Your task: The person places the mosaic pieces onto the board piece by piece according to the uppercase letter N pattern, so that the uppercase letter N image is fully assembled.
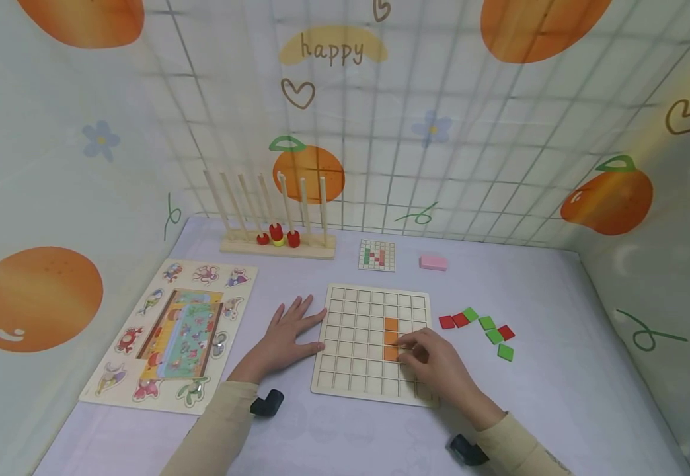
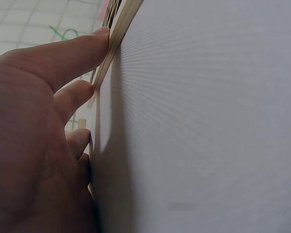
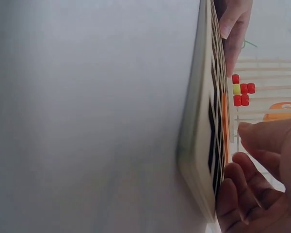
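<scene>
A wooden grid board (image 1: 353, 340) lies flat in the middle of the table in the head view. Orange square tiles (image 1: 390, 324) form a short column right of its centre. My right hand (image 1: 440, 367) is over the board's right part, fingers bent and fingertips beside the lower orange tiles. The right wrist view shows its thumb (image 3: 262, 133) apart from the fingers, with nothing visible between them. With fingers spread, my left hand (image 1: 285, 337) rests on the table, its thumb and index finger at the board's left edge (image 2: 117, 36).
Loose red and green tiles (image 1: 494, 336) lie right of the board. Behind it are a small pattern card (image 1: 377, 256), a pink block (image 1: 433, 262) and a wooden peg stand (image 1: 309, 250) with red and yellow beads. A sea-animal puzzle board (image 1: 107, 357) lies at left.
</scene>
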`<action>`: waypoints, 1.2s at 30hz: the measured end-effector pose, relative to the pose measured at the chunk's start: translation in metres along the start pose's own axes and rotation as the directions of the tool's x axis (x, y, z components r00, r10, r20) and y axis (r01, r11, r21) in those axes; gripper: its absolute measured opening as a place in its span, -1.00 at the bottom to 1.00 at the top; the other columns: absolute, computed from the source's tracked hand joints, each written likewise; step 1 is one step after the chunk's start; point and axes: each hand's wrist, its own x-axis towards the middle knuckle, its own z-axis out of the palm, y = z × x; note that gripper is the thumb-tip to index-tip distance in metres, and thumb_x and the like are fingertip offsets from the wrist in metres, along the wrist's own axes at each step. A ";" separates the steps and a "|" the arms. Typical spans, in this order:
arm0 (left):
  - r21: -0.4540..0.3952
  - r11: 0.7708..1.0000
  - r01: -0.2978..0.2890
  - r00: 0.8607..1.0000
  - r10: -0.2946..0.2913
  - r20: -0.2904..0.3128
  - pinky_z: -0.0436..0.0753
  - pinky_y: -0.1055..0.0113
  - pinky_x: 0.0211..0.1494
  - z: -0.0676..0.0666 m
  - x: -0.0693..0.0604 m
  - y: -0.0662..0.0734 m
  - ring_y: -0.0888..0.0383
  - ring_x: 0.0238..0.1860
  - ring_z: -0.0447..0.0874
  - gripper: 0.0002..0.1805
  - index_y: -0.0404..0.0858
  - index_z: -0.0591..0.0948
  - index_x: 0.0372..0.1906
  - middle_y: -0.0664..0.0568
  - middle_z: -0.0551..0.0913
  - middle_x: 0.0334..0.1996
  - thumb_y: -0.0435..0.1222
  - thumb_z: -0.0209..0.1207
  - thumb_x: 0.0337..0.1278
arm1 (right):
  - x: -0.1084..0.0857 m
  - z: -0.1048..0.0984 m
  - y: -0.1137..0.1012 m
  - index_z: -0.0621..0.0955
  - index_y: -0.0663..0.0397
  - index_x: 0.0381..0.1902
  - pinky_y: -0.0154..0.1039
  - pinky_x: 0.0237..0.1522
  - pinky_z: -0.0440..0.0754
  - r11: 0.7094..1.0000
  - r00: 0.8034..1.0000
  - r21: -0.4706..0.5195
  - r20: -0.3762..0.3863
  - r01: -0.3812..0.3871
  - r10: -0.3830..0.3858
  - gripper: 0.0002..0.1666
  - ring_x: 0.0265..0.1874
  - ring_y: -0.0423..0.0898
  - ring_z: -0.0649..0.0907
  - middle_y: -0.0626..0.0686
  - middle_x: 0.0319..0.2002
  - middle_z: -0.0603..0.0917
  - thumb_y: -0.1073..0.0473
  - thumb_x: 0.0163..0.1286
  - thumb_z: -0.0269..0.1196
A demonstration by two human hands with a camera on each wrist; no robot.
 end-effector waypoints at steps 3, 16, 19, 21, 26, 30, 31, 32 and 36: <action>-0.001 1.000 -0.001 1.000 0.001 -0.001 -0.38 -0.06 0.62 0.000 0.000 0.000 0.02 0.65 -0.31 -0.20 0.09 0.32 0.55 0.03 -0.08 0.65 0.14 0.28 0.25 | -0.001 -0.003 0.003 0.74 -0.18 -0.06 -0.37 -0.24 0.64 1.000 1.000 -0.009 -0.007 -0.010 0.010 -0.70 -0.32 -0.24 0.56 -0.23 -0.27 0.60 0.16 0.25 0.50; 0.013 1.000 0.003 1.000 -0.003 -0.008 -0.36 -0.07 0.62 0.000 -0.001 0.001 0.01 0.65 -0.30 -0.20 0.08 0.33 0.55 0.02 -0.06 0.64 0.13 0.28 0.25 | 0.001 -0.021 0.027 0.71 -0.11 0.01 -0.35 -0.34 0.65 0.996 0.995 -0.029 -0.037 -0.090 0.089 -0.68 -0.31 -0.14 0.57 -0.13 -0.28 0.59 0.14 0.30 0.45; 0.011 1.000 -0.002 1.000 0.003 -0.014 -0.35 -0.09 0.62 0.000 -0.001 0.002 -0.02 0.65 -0.29 -0.21 0.06 0.34 0.54 -0.01 -0.05 0.64 0.11 0.29 0.25 | 0.002 -0.026 0.032 0.71 -0.11 0.02 -0.34 -0.33 0.65 0.993 0.992 -0.033 -0.047 -0.117 0.115 -0.68 -0.29 -0.12 0.57 -0.11 -0.26 0.60 0.13 0.30 0.45; 0.009 1.000 -0.006 1.000 0.007 -0.016 -0.34 -0.09 0.62 0.000 -0.001 0.002 -0.03 0.65 -0.28 -0.21 0.06 0.35 0.54 -0.02 -0.04 0.64 0.11 0.29 0.25 | 0.004 -0.029 0.037 0.71 -0.11 0.04 -0.33 -0.32 0.65 0.991 0.991 -0.039 -0.053 -0.128 0.126 -0.67 -0.27 -0.11 0.57 -0.10 -0.25 0.60 0.13 0.32 0.44; 0.004 1.000 -0.011 1.000 0.011 -0.022 -0.32 -0.10 0.62 0.000 -0.001 0.003 -0.05 0.65 -0.26 -0.21 0.05 0.35 0.54 -0.03 -0.02 0.64 0.10 0.30 0.25 | 0.008 -0.036 0.044 0.70 -0.09 0.10 -0.33 -0.32 0.64 0.986 0.986 -0.051 -0.063 -0.160 0.157 -0.64 -0.23 -0.08 0.56 -0.06 -0.19 0.60 0.13 0.35 0.41; 0.011 1.000 0.002 1.000 -0.001 -0.014 -0.35 -0.07 0.63 0.000 -0.001 0.003 -0.02 0.65 -0.28 -0.20 0.08 0.33 0.55 0.00 -0.04 0.64 0.13 0.28 0.25 | 0.013 -0.040 0.051 0.69 -0.07 0.10 -0.33 -0.33 0.61 0.987 0.986 -0.049 -0.074 -0.152 0.148 -0.65 -0.22 -0.06 0.54 -0.04 -0.15 0.60 0.13 0.36 0.39; 0.012 1.000 0.001 1.000 -0.001 -0.015 -0.34 -0.07 0.63 0.000 0.000 0.003 -0.02 0.65 -0.28 -0.20 0.08 0.33 0.54 0.00 -0.04 0.64 0.13 0.28 0.25 | 0.014 -0.041 0.052 0.70 -0.07 0.10 -0.32 -0.32 0.60 0.988 0.986 -0.050 -0.080 -0.148 0.144 -0.65 -0.22 -0.06 0.53 -0.04 -0.13 0.60 0.14 0.36 0.39; 0.012 1.000 0.001 1.000 0.000 -0.014 -0.35 -0.07 0.63 0.000 0.000 0.003 -0.02 0.65 -0.28 -0.20 0.08 0.33 0.55 0.00 -0.04 0.64 0.13 0.28 0.25 | 0.016 -0.041 0.054 0.70 -0.07 0.09 -0.32 -0.31 0.60 0.987 0.986 -0.052 -0.084 -0.149 0.145 -0.66 -0.22 -0.06 0.53 -0.04 -0.12 0.60 0.14 0.37 0.39; 0.015 1.000 -0.002 1.000 0.002 -0.017 -0.35 -0.07 0.62 0.000 0.000 0.002 -0.03 0.65 -0.27 -0.20 0.07 0.33 0.54 -0.01 -0.03 0.64 0.12 0.29 0.25 | 0.021 -0.043 0.058 0.71 -0.04 0.09 -0.27 -0.25 0.62 0.986 0.985 -0.077 -0.100 -0.147 0.139 -0.68 -0.19 -0.04 0.54 0.01 -0.04 0.60 0.16 0.38 0.38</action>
